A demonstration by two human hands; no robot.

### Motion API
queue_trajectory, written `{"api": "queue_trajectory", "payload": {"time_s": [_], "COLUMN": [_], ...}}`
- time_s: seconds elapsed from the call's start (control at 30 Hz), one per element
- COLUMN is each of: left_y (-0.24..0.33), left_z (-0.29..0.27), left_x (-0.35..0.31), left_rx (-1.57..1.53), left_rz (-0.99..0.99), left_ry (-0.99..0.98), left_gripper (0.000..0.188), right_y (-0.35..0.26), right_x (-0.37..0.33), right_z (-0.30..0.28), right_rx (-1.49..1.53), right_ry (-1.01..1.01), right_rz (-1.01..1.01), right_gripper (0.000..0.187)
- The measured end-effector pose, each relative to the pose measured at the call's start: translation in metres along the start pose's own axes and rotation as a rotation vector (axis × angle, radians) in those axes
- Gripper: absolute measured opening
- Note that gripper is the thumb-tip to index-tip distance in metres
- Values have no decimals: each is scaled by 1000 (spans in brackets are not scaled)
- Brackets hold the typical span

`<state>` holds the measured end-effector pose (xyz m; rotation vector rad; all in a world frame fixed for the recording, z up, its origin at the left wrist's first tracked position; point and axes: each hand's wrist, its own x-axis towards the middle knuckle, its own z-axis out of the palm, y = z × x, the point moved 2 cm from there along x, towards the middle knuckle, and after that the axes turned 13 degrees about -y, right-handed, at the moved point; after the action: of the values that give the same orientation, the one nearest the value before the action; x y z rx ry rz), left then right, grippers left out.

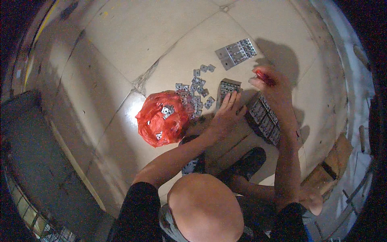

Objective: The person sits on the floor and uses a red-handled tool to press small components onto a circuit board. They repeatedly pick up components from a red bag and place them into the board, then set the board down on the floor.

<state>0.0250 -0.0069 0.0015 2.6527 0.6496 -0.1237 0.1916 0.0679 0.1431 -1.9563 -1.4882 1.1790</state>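
Nearest the camera, at the lower middle of the view, is a rounded bare knee (205,207). Beyond it, the left hand (229,108) reaches over the tiled floor (193,34). Its fingers are extended, close together, and rest on the near part of a grey metal block (229,86) with a slotted upper face. The block projects past the fingertips, away from the person. Whether the thumb grips the block cannot be told; the underside of the hand is hidden.

The right hand (267,80) is raised to the right of the block, well apart from it. Its fingers are curled round a small red item (260,74), part of which shows at the fingertips; the exact form of the item is not clear.

Ahead and to the left of the right hand, a flat metal plate (237,54) lies on the floor, one half plain and the other set with rows of fittings. A longer slotted metal unit (265,119) lies between the left hand and the right forearm. Loose small metal pieces (197,89) lie scattered left of the block, the nearest just beside it. Adjoining their near left edge is a red plastic bag (147,117), its mouth spread, with similar pieces inside.
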Motion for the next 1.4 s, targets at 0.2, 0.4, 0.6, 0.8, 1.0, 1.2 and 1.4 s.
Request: {"api": "queue_trajectory", "payload": {"time_s": [0.2, 0.4, 0.6, 0.8, 1.0, 1.2, 1.4], "left_y": [14, -6, -59, -118, -144, -161, -177], "left_z": [14, -18, -40, -23, -13, -7, -28], "left_x": [-53, -181, -232, -225, -210, -247, -296], "left_rx": [-374, -646, -706, -688, -631, -536, -378], "left_rz": [135, -244, -859, -785, -692, -651, -732], "left_ry": [41, 129, 516, 555, 390, 371, 365], "left_gripper": [53, 36, 14, 23, 31, 32, 37], "right_y": [17, 26, 30, 38, 34, 28, 30], "right_x": [3, 6, 25, 20, 12, 9, 17], "right_z": [48, 61, 69, 107, 128, 170, 190], "right_rx": [137, 37, 254, -315, -274, -916, -1039], "right_ry": [38, -158, -188, -365, -307, -487, -447], "right_rz": [47, -120, 29, -189, -243, -344, -391], "right_gripper": [20, 9, 26, 15, 7, 11, 15]}}
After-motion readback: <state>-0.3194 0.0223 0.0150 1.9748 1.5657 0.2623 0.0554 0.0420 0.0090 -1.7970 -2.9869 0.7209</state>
